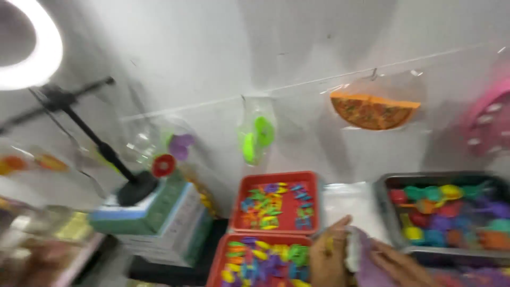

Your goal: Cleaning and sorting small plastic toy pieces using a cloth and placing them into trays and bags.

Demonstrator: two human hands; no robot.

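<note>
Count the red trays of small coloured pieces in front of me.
2. One red tray sits farther back against the wall; the second red tray lies just in front of it, cut off by the frame's bottom edge. More could lie out of view below.

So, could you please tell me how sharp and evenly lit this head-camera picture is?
Head view: motion blur smears everything, so the small coloured pieces in the upper red tray and the grey tray lose their edges; the ring light at top left is blown out white; both hands, left hand and right hand, are soft at the bottom edge.
</note>
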